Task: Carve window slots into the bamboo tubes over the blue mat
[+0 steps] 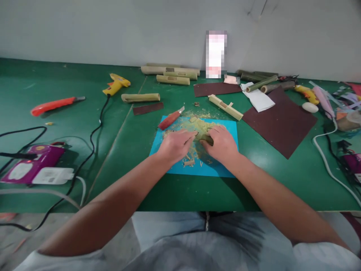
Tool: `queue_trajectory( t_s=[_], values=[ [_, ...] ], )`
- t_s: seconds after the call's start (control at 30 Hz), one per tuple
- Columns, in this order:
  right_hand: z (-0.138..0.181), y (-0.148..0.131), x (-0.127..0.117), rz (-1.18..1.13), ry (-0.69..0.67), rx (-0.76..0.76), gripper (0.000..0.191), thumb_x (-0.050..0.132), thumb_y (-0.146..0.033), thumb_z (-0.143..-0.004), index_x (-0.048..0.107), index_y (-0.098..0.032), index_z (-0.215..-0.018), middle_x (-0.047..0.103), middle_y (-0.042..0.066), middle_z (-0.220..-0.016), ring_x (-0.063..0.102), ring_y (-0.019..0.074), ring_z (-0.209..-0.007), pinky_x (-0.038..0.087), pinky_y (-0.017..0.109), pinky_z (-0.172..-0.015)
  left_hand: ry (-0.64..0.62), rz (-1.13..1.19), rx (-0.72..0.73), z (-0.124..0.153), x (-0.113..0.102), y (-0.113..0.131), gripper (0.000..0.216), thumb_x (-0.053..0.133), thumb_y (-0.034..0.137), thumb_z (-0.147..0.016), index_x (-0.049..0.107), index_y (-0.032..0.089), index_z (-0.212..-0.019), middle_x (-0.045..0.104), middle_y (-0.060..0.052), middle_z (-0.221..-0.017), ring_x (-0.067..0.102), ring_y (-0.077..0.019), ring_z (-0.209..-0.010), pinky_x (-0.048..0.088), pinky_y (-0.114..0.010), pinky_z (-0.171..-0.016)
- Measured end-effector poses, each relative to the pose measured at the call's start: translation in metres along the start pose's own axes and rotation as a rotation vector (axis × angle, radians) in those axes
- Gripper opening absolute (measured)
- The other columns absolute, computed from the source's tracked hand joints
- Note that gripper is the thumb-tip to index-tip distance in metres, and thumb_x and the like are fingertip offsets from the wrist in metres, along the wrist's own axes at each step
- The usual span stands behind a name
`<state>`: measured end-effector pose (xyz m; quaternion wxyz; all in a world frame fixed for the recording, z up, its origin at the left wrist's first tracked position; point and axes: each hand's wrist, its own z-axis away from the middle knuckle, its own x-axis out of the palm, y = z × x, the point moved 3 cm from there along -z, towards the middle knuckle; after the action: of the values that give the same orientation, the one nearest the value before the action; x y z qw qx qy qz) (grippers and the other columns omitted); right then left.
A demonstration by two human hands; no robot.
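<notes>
Over a blue sheet [176, 169], my right hand [223, 145] is wrapped round a short green bamboo piece [205, 138]. My left hand [175, 146] is closed, its fingertips meeting the left end of that piece; whatever they pinch is too small to name. Pale shavings and dust lie about both hands, with a small bamboo chip [189, 163] near the sheet's front. A carving knife [170, 119] with a red handle rests across the sheet's upper left corner, blade pointing away. Just beyond the right hand lies a notched bamboo length [226, 108].
Several bamboo tubes [173, 79] lie at the back. On the left are a yellow glue gun [116, 85], an orange cutter [56, 105] and a purple power box [38, 162] with cables. Brown sandpaper [282, 124] lies right. A blurred phone [216, 54] leans on the wall.
</notes>
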<state>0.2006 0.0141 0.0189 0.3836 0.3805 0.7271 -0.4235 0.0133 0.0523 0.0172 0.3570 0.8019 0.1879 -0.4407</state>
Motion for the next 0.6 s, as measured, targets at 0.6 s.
queue_trajectory(
  t_s=[0.6],
  values=[
    [0.000,-0.006,-0.012,0.143,-0.027,-0.028,0.020,0.062,-0.034,-0.098,0.070,-0.017,-0.092,0.071,0.012,-0.095,0.061,0.0279,-0.094,0.043,0.040,-0.081,0.149,0.273,-0.225,-0.006,-0.017,0.000,0.026,0.056,0.026,-0.101,0.078,0.017,-0.111,0.076,-0.001,-0.075,0.064,-0.0112,-0.062,0.050,-0.022,-0.058]
  ],
)
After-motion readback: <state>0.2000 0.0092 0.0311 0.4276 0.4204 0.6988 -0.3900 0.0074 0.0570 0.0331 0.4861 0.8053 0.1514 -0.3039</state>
